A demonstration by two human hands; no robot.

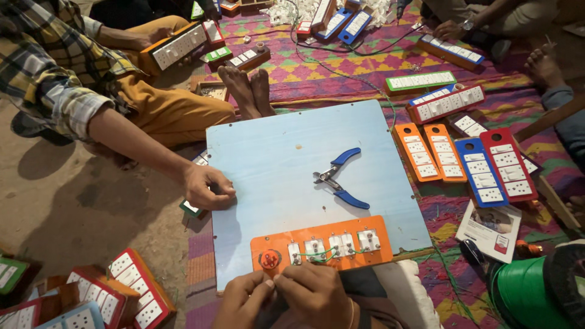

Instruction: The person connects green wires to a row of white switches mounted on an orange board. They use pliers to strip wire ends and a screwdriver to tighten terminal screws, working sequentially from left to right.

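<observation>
Both hands, left hand (pixel 244 300) and right hand (pixel 315 293), pinching near edge of orange switch panel (pixel 323 247); blue pliers (pixel 341 178) beyond on pale-blue board (pixel 268 158).

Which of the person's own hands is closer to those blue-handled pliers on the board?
Right. The right hand sits at the orange switch panel, almost straight below the pliers. The left hand lies further to the left, by the panel's round red part.

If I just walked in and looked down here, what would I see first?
Probably the pale blue board in the middle, with blue-handled pliers lying on it. At its near edge, the left hand and right hand touch an orange switch panel with green wires. To the right, more orange, blue and red panels lie on a colourful mat.
</observation>
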